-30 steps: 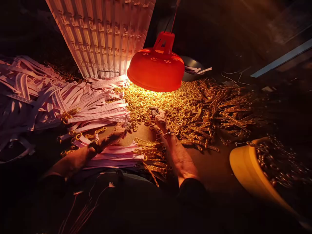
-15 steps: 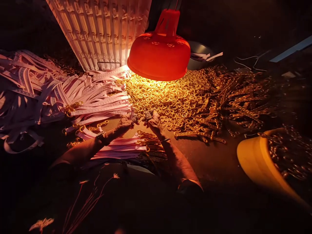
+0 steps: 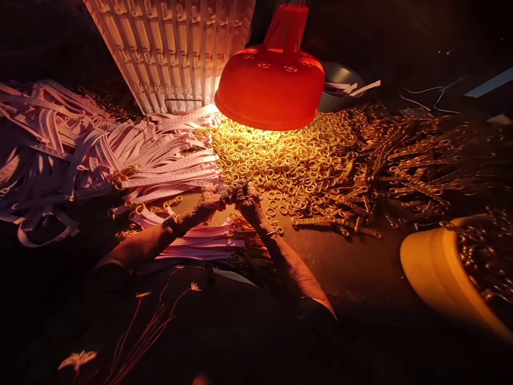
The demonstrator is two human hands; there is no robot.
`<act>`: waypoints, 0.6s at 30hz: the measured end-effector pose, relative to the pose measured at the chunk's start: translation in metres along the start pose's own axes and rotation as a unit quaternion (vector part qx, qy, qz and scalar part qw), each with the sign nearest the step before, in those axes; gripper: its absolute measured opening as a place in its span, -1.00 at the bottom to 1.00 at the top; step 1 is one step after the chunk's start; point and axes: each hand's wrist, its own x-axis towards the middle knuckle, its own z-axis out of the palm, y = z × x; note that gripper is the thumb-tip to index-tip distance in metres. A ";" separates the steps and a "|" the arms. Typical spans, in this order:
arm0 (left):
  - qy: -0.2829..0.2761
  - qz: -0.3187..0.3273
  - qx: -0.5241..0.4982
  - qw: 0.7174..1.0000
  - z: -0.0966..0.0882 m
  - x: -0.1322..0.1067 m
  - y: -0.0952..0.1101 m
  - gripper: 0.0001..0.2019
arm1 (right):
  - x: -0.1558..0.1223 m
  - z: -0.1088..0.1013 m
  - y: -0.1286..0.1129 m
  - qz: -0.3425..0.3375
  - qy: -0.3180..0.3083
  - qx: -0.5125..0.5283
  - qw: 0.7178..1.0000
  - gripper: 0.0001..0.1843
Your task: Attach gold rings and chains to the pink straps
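Observation:
My left hand (image 3: 209, 203), with a band at the wrist, is closed, its fingertips pinched together. A short strip (image 3: 220, 184) stands up at its fingers; whether it is gripped I cannot tell. My right hand (image 3: 249, 204), with a thin bracelet, is closed too, its fingertips meeting the left ones. Dark wraps cover some fingers. Whatever lies between them is hidden. Just beyond is a heap of gold-coloured rings (image 3: 276, 155). Pale pink straps (image 3: 172, 171) lie left of my hands, and more pink straps (image 3: 204, 243) with gold ring chains lie below them.
A red lamp (image 3: 270, 88) hangs low over the rings. Behind stands a ribbed panel (image 3: 172, 53); a metal bowl (image 3: 340, 72) holds some strips. Gold chains (image 3: 417, 182) are heaped at right, near a yellow container (image 3: 428, 256) with metal rings or chain.
My right hand has come closer to the left, and the fingertips now meet where a small gap was. The whole view has shifted slightly, with things appearing further right.

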 end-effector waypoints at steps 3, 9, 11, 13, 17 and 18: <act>-0.017 -0.010 -0.034 0.999 0.001 0.001 -0.003 -0.94 | -0.006 -0.004 -0.006 0.020 -0.006 0.024 0.999 -0.58; -0.018 0.000 0.047 0.999 0.000 -0.001 -0.004 -0.86 | -0.009 -0.015 -0.013 0.049 -0.053 0.054 0.996 -0.50; -0.023 -0.011 0.083 0.996 -0.001 -0.002 -0.005 -0.85 | -0.008 -0.016 -0.014 0.049 -0.067 0.071 0.994 -0.49; -0.049 -0.016 0.095 0.994 -0.003 -0.001 -0.007 -0.86 | -0.006 -0.016 -0.015 0.049 -0.090 0.089 0.991 -0.49; -0.089 0.001 0.089 0.992 -0.008 0.007 -0.010 -0.86 | -0.003 -0.011 -0.012 0.041 -0.083 0.062 0.994 -0.57; -0.091 0.000 0.087 0.992 -0.010 0.009 -0.011 -0.86 | -0.002 -0.009 -0.010 0.029 -0.067 0.035 0.997 -0.60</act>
